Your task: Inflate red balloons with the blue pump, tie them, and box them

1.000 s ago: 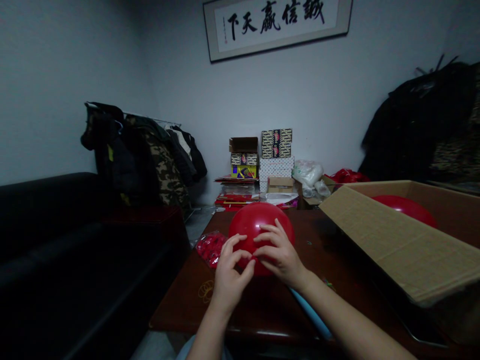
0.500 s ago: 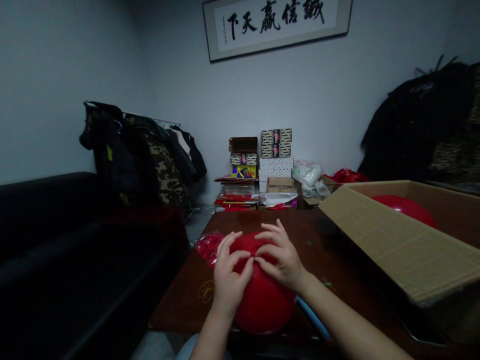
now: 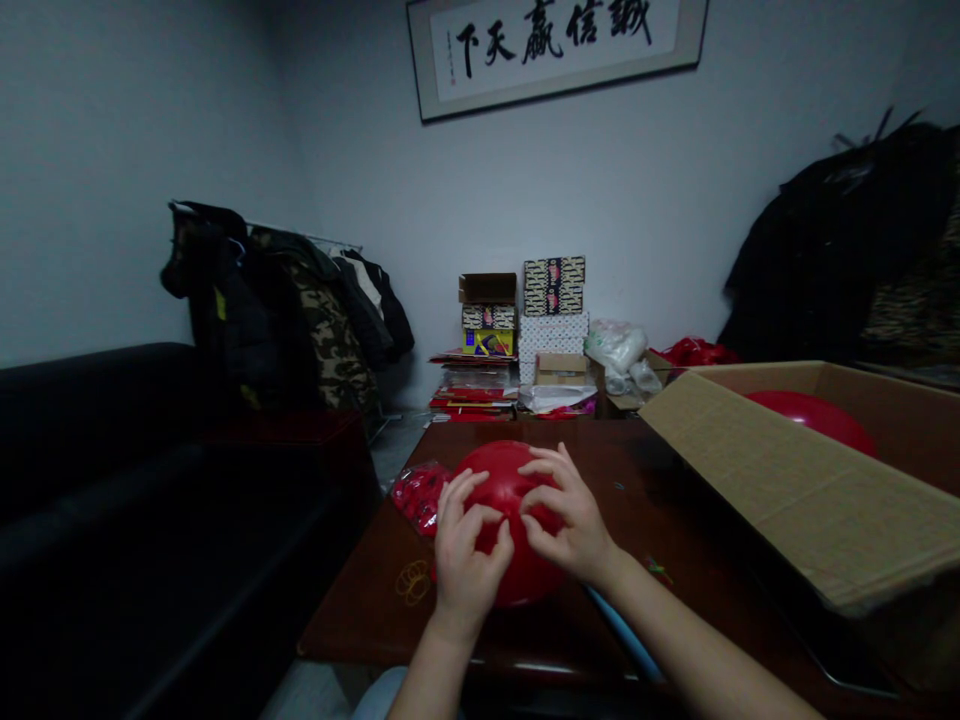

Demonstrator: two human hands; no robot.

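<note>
Glossy dark red-brown wooden surface (image 3: pixel 615 530) in a dim room with pale grey-blue wall (image 3: pixel 637 180). Framed black-on-white calligraphy panel (image 3: pixel 559 45) high up on it. Long black leather-look sofa (image 3: pixel 97 500) at left; rack of dark and camouflage jackets (image 3: pixel 315 310) behind.

Round, shiny, opaque red balloon (image 3: pixel 504 488), inflated, at near part of surface, between both hands; resting or lifted, can't tell. Neck hidden at fingertips. Left hand (image 3: pixel 466 555): thumb and forefinger closed in a ring, tips pinching balloon at near side, other fingers curved over its left. Right hand (image 3: pixel 574 520): fingers bent along balloon's right, thumb and forefinger tips close together; can't tell if gripping.

Crinkly clear plastic packet with red contents (image 3: pixel 416 495) just beside left hand, partly behind it. Thin yellow loops (image 3: pixel 412 582) nearer, left of wrist. Long light-blue strip (image 3: pixel 622 632) partly covered by right forearm; small green scraps (image 3: pixel 658 570) just past it. Large open brown cardboard box (image 3: pixel 795 490) at right, near flap hiding lower part of second red balloon (image 3: pixel 814 420) inside. Stacked patterned boxes (image 3: pixel 553 288) and whitish plastic bag (image 3: pixel 619 350) beyond far edge.
</note>
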